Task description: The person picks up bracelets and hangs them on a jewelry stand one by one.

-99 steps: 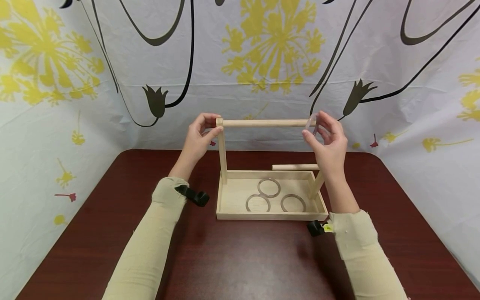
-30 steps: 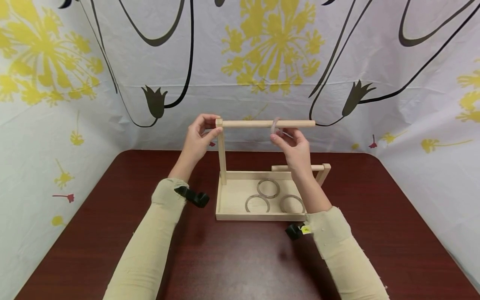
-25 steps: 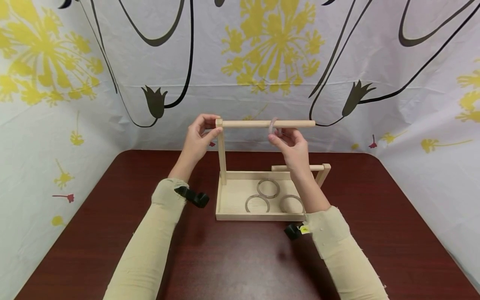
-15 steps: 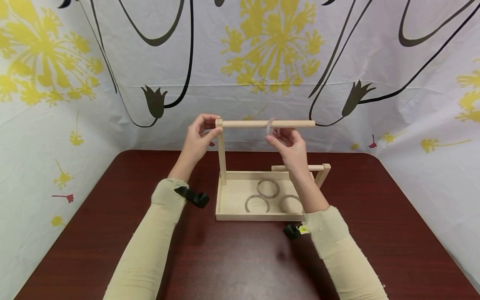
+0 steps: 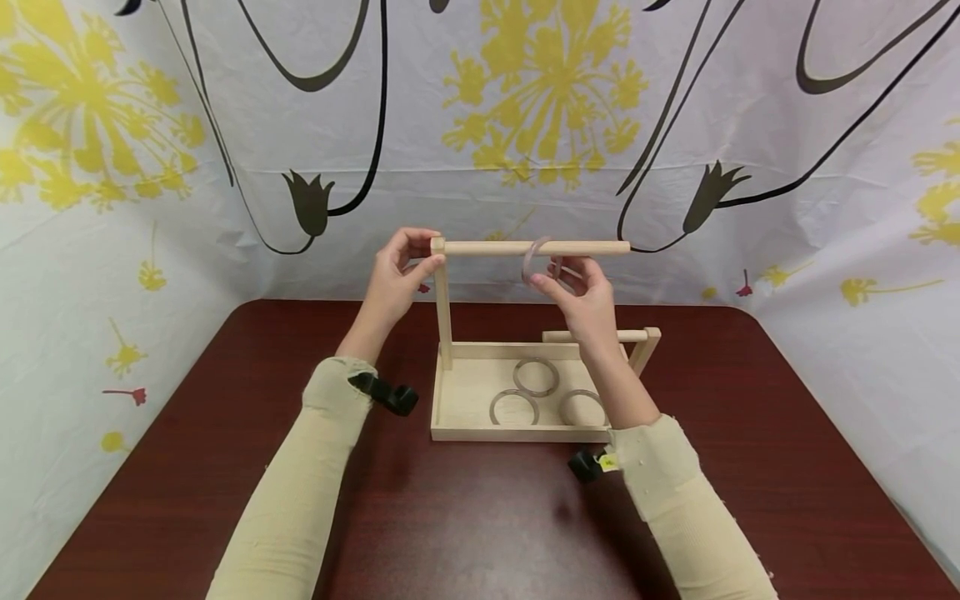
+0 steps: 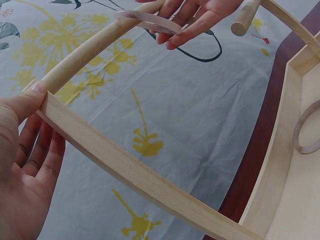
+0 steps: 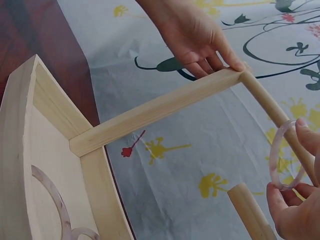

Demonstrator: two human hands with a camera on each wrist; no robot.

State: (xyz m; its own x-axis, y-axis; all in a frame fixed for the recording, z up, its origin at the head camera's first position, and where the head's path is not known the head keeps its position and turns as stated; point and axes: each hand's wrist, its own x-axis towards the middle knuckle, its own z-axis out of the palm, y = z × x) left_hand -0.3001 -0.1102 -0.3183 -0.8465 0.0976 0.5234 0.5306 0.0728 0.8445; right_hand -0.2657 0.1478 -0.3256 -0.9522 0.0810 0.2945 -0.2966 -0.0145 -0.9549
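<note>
A pale, translucent bangle (image 5: 528, 258) encircles the upper rod (image 5: 487, 247) of a light wooden display stand, a little right of the rod's middle. My right hand (image 5: 588, 300) pinches this bangle between thumb and fingers; it hangs tilted, its near side turned left. At the rod's left end, my left hand (image 5: 397, 271) grips the top corner of the upright post (image 5: 444, 308), thumb in front. In the left wrist view the bangle (image 6: 155, 21) circles the rod beside the right hand's fingers. The right wrist view shows the thumb on one side of the bangle (image 7: 274, 160).
Three similar bangles lie in the stand's shallow tray (image 5: 517, 434), one of them the back bangle (image 5: 516, 377). A shorter, lower rod (image 5: 558, 337) sits at the right on its own post (image 5: 651, 335), partly behind the right wrist. A dark red-brown table (image 5: 480, 517) meets a patterned curtain (image 5: 360, 150).
My right hand has carried the bangle from the rod's right end leftward along it. Over the last half second the bangle has turned and shifted slightly left. The left hand has stayed put.
</note>
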